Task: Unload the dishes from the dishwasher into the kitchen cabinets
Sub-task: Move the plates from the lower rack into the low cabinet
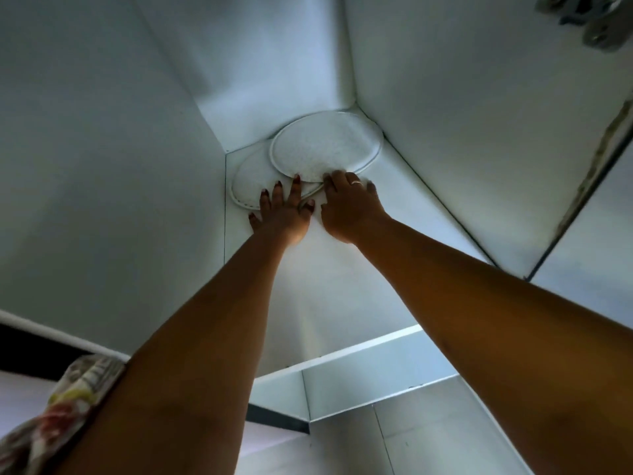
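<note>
Two white speckled plates lie on a white cabinet shelf (pixel 342 269) at its far end. The upper plate (pixel 325 145) overlaps the lower plate (pixel 250 183), which sits further left. Both my arms reach deep into the cabinet. My left hand (pixel 284 210) rests flat with fingers spread, its fingertips on the near edges of both plates. My right hand (pixel 349 207), with a ring on one finger, grips the near rim of the upper plate.
White cabinet walls close in on the left (pixel 102 166), back (pixel 267 80) and right (pixel 479 132). A metal door hinge (pixel 589 18) sits at the top right. A lower shelf edge (pixel 359 358) shows beneath my arms. A patterned sleeve (pixel 58 413) is at the bottom left.
</note>
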A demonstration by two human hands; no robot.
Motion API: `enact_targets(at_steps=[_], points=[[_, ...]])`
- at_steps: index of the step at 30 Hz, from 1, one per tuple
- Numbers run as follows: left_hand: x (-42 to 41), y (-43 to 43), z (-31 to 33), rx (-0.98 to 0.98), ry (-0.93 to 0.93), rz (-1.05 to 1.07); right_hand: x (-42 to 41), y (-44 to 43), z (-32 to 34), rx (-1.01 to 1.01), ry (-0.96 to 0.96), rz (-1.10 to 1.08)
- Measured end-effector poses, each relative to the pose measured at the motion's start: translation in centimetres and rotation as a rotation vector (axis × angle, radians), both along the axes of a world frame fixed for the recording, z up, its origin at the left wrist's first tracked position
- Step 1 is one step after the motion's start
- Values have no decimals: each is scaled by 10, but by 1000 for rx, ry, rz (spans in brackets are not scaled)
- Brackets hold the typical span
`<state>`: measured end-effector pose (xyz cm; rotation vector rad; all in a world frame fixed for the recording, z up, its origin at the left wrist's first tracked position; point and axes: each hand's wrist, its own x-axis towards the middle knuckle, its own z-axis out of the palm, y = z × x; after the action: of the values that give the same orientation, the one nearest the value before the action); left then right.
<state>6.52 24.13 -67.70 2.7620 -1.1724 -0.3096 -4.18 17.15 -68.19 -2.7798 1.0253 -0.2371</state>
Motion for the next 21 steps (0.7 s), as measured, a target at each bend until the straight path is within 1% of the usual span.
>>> enact_targets(at_steps=[5,11,14,16,17,19,21], points=[[11,-9,-2,-8,-13,46,9,-9,-2,4,-3,-7],[8,-13,5,62,-44,75,6,-8,-1,3,-13,36],[8,-17,6,60,-6,75,1,-8,-1,16,-3,58],[9,-14,4,22,10,78,-1,-5,-3,10,-9,75],[7,-10,1,-16,-25,68,-3,-4,-4,12,-28,72],[0,5,-8,-99,-163,26,-8,1,-6,34,-63,53],[-8,19,-11,-120,-201,15,-15,7,-7,53,-52,57]])
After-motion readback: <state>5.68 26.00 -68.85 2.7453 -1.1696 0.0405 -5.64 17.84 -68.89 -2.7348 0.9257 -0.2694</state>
